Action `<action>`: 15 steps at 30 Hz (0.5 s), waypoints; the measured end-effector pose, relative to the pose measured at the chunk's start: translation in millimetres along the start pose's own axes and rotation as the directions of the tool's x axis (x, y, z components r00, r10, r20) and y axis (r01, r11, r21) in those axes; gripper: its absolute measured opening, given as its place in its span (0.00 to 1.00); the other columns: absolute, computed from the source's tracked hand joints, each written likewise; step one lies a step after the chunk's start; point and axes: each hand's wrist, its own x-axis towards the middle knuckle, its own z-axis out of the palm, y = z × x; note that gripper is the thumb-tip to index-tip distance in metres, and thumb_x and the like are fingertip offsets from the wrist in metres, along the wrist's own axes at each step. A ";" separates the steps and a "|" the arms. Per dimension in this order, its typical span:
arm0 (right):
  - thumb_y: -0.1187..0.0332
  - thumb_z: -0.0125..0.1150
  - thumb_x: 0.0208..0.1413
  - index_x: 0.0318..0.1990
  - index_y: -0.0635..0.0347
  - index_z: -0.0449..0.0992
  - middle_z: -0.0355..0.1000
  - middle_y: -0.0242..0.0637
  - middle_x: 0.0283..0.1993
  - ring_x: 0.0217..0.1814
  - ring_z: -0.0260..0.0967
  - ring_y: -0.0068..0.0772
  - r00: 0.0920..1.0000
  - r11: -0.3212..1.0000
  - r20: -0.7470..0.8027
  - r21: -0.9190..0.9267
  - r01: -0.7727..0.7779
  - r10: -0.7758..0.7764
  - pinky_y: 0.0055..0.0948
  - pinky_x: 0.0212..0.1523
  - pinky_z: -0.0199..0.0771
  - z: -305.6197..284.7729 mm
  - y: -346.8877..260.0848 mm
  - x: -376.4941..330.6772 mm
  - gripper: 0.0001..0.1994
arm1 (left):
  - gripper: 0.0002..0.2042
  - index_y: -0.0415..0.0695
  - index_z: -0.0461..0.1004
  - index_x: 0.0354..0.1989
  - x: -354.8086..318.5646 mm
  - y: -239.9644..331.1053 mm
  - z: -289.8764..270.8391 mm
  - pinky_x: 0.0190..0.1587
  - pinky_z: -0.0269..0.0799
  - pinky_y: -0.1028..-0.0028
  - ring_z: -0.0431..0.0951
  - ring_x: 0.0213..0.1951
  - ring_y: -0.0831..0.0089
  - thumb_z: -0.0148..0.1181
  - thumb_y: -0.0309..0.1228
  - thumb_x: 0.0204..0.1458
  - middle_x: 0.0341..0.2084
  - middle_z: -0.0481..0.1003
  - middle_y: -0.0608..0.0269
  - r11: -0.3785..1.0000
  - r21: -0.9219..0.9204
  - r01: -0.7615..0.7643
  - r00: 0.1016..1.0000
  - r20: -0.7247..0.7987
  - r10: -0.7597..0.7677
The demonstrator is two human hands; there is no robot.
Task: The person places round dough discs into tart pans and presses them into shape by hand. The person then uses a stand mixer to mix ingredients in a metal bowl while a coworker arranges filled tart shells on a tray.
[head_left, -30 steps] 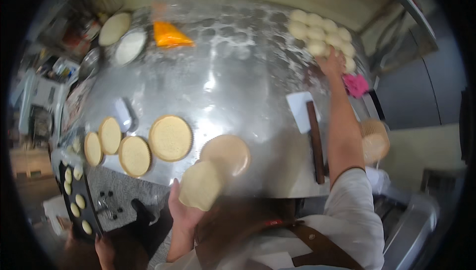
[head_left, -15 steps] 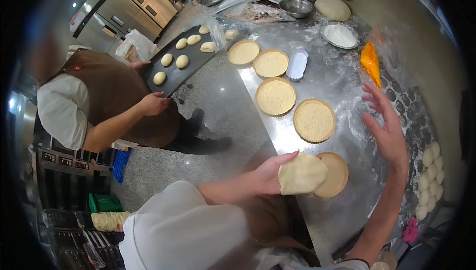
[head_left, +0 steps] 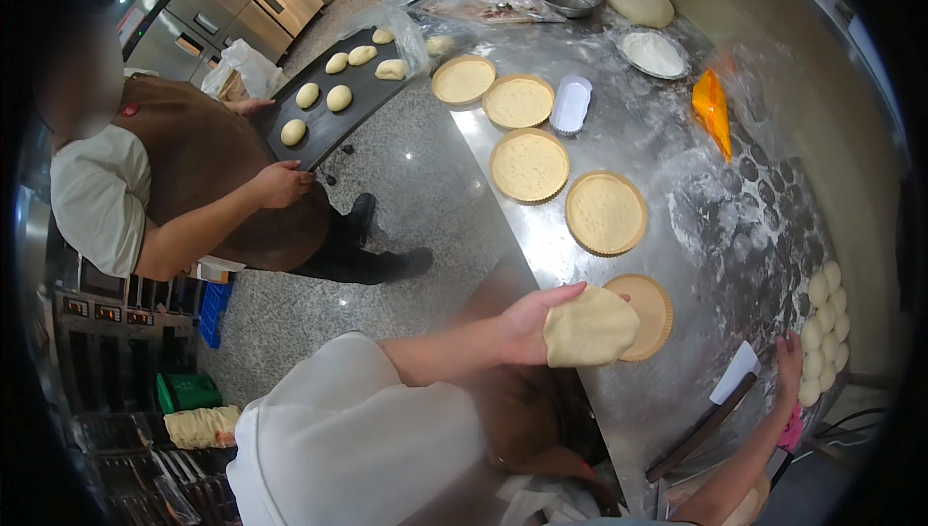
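Note:
My left hand [head_left: 527, 328] is closed on a flattened round of pale dough [head_left: 592, 328], held over the left part of an unlined fluted tart mould [head_left: 653, 318]. At the right edge of the table, my right hand [head_left: 790, 366] is beside a cluster of small dough balls [head_left: 825, 333]. Its fingers look stretched out, with nothing visible in them. Beyond the mould, dough-lined tart moulds [head_left: 606, 213] stand in a line along the table's left edge, their bases pricked with small holes.
A white scraper [head_left: 736, 373] and a dark stick [head_left: 701, 427] lie near my right forearm. Farther off are an orange piping bag [head_left: 711, 112], a bowl of flour [head_left: 652, 54] and a large dough mound [head_left: 639, 3]. At left, a co-worker holds a black tray [head_left: 324, 130] of dough pieces.
My right hand has swept from near the piping bag back toward me, down to the dough balls. The scraper and stick have come into sight. My left hand still holds the dough.

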 end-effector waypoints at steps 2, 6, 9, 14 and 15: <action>0.61 0.60 0.62 0.64 0.67 0.64 0.68 0.46 0.55 0.56 0.66 0.37 0.997 0.997 -0.019 0.041 -0.070 0.071 0.32 0.58 0.65 -7.7 13.3 6.6 0.27 | 0.30 0.38 0.53 0.70 -0.5 0.4 1.1 0.71 0.53 0.56 0.59 0.70 0.59 0.44 0.44 0.66 0.70 0.57 0.58 1.000 -0.002 -0.008 1.000 -0.015 0.008; 0.61 0.61 0.61 0.64 0.67 0.64 0.69 0.51 0.56 0.55 0.67 0.42 0.982 0.999 -0.190 0.036 0.009 -0.002 0.35 0.57 0.67 -18.0 65.1 23.5 0.28 | 0.30 0.38 0.53 0.70 3.3 1.3 2.7 0.71 0.53 0.56 0.59 0.69 0.58 0.45 0.45 0.66 0.70 0.57 0.57 1.000 0.017 -0.023 0.999 -0.042 0.024; 0.60 0.63 0.59 0.64 0.66 0.64 0.69 0.55 0.57 0.55 0.68 0.49 0.929 0.978 -0.350 -0.204 0.048 -0.119 0.39 0.57 0.67 -34.0 107.5 35.9 0.29 | 0.30 0.39 0.53 0.70 9.1 3.8 1.5 0.71 0.53 0.56 0.60 0.69 0.58 0.45 0.45 0.65 0.69 0.58 0.56 1.000 0.024 -0.008 0.999 -0.041 0.009; 0.59 0.66 0.55 0.64 0.64 0.64 0.68 0.61 0.57 0.59 0.65 0.60 0.882 0.903 -0.453 -0.420 -0.085 -0.127 0.44 0.61 0.64 -46.5 116.9 30.3 0.32 | 0.27 0.40 0.57 0.69 22.9 4.2 7.5 0.68 0.59 0.57 0.65 0.66 0.59 0.44 0.44 0.66 0.66 0.63 0.56 1.000 0.018 0.014 0.999 -0.047 -0.013; 0.59 0.66 0.54 0.64 0.64 0.64 0.68 0.61 0.57 0.60 0.64 0.60 0.879 0.878 -0.462 -0.461 -0.125 -0.117 0.45 0.61 0.63 -40.0 99.1 34.2 0.32 | 0.27 0.40 0.57 0.69 19.4 3.5 6.6 0.68 0.59 0.57 0.65 0.66 0.59 0.44 0.44 0.66 0.66 0.63 0.56 1.000 0.009 -0.002 0.997 -0.073 0.003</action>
